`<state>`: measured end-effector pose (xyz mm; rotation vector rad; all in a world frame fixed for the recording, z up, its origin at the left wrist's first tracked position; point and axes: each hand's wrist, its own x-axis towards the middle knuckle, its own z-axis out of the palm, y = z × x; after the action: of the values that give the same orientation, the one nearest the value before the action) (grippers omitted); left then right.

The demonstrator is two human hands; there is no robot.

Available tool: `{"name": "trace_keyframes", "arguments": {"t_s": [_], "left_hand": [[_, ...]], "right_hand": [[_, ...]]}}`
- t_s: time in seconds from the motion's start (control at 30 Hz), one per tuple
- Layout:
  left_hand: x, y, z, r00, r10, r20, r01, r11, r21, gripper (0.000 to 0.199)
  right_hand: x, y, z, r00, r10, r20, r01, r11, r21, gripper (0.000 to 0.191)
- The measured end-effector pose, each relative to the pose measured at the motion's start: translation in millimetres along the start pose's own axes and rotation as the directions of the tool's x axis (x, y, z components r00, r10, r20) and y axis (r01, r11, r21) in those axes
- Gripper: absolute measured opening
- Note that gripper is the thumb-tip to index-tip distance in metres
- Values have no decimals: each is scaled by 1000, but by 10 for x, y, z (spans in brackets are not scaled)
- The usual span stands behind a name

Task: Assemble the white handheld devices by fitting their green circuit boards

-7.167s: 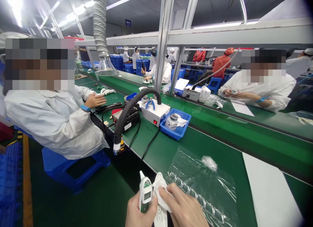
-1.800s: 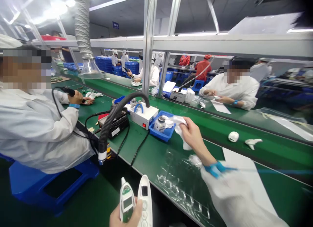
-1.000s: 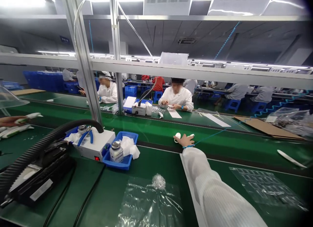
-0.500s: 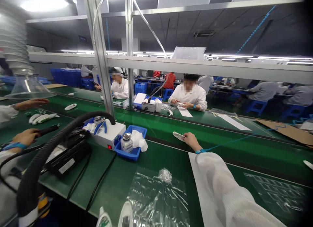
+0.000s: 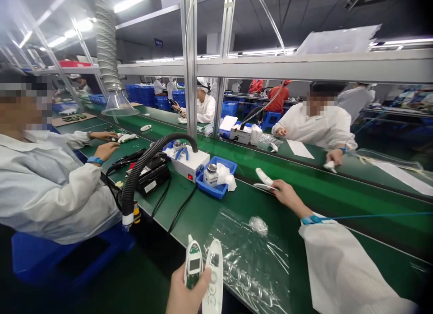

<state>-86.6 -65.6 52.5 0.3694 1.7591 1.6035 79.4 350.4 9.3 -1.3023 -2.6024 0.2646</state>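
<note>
My left hand, low in the middle, is closed around two white plastic pieces. One is a pointed housing half with a green circuit board and small screen; beside it stands a long casing cover with a window and round button holes. My right hand reaches to the near edge of the green conveyor belt, its fingers closed on a thin white casing piece. Just behind that is a curved white piece; whether my fingers touch it I cannot tell. A blue wrist strap circles my right wrist.
A clear plastic bag lies on the green bench. Left of it are a blue tray with a metal-topped bottle and wipes, a white box and a black hose. Co-workers sit at left and across the belt.
The view has swung left, bringing my left hand with the two white pieces into sight. My right hand has drawn nearer the belt's near edge; a second white piece now shows beside its piece.
</note>
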Motion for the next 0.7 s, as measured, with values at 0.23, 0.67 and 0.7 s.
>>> {"name": "trace_keyframes", "arguments": {"t_s": [0.23,0.67,0.7], "left_hand": [[-81,-67,-29,999,2,34,-2,1000,-7,39],[-14,-244,130,978,-127,165,153,977,-149,73],[-22,-274,173,973,-138,184,167,974,-156,74]], "right_hand": [[-223,-590,-17,999,-36,36,36,999,-1,30],[-2604,-2095,-69,915,-150,375,-370,65,927,49],[-2689,-2183,-27,910,-132,393,-403,-59,913,51]]}}
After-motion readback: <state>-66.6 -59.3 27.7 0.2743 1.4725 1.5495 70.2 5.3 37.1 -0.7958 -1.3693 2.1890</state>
